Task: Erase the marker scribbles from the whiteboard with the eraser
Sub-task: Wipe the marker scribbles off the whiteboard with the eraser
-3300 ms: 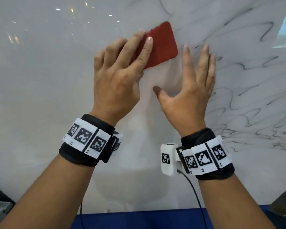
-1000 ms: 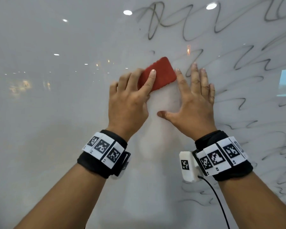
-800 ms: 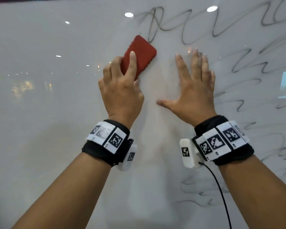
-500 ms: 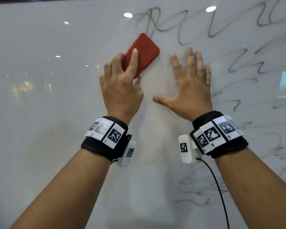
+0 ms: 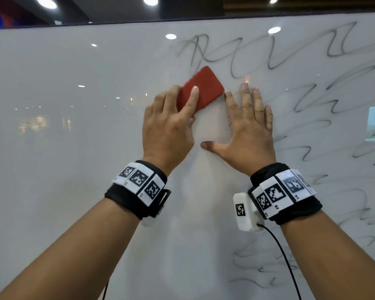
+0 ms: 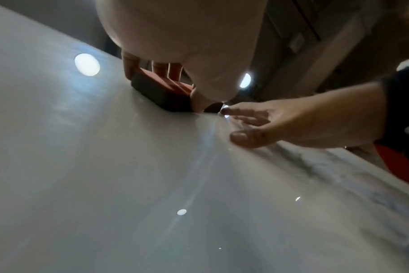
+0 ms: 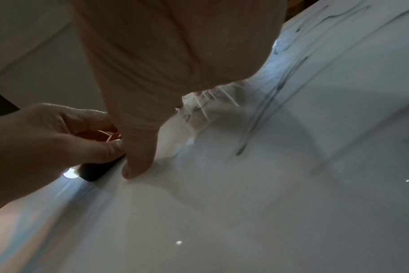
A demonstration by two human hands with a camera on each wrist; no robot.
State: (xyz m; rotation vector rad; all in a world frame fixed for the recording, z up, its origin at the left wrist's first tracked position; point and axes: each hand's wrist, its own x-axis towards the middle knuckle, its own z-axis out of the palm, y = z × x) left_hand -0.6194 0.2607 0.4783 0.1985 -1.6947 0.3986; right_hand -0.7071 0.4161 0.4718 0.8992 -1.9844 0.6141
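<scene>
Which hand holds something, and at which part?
The left hand holds the red eraser by its lower end; the right hand rests flat on the whiteboard.

The eraser (image 5: 200, 88) is a red block with round corners. Its dark bottom side lies flat on the whiteboard (image 5: 74, 148). It is tilted, with its top corner pointing up and a bit to the right. It sits near the top middle of the board, just under the first loops of the marker scribbles (image 5: 268, 59).

The whiteboard is big, white and shiny, and ceiling lights shine in it as bright spots. Its left half is clean. The scribbles are thin, wavy black lines. They run across the top right, go down the right side, and reach the lower right.
</scene>
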